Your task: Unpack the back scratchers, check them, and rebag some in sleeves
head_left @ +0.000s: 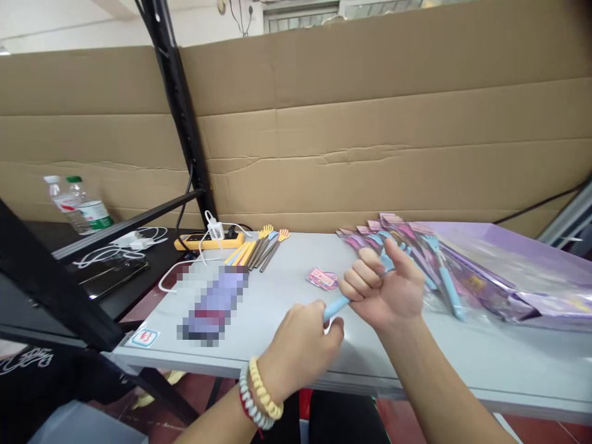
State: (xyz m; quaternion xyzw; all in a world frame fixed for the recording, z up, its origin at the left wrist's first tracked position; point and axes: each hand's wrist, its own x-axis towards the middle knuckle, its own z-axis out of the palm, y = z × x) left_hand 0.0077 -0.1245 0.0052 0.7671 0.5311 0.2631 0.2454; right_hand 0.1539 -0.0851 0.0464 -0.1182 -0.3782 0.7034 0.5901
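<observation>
Hands meet over the near middle of the bench (287,296): the right hand (382,290) is fisted around a blue stick (336,306), the left hand (303,342) curled closed on its lower end. Pulling apart too hard could, I judge, slip the stick loose and flick it off the near edge, just below the left hand. Packets (416,259) crowd the right, touching the right hand's far side; a pink tag (322,279) lies just beyond. Open room lies to the left, before more sticks (259,246).
</observation>
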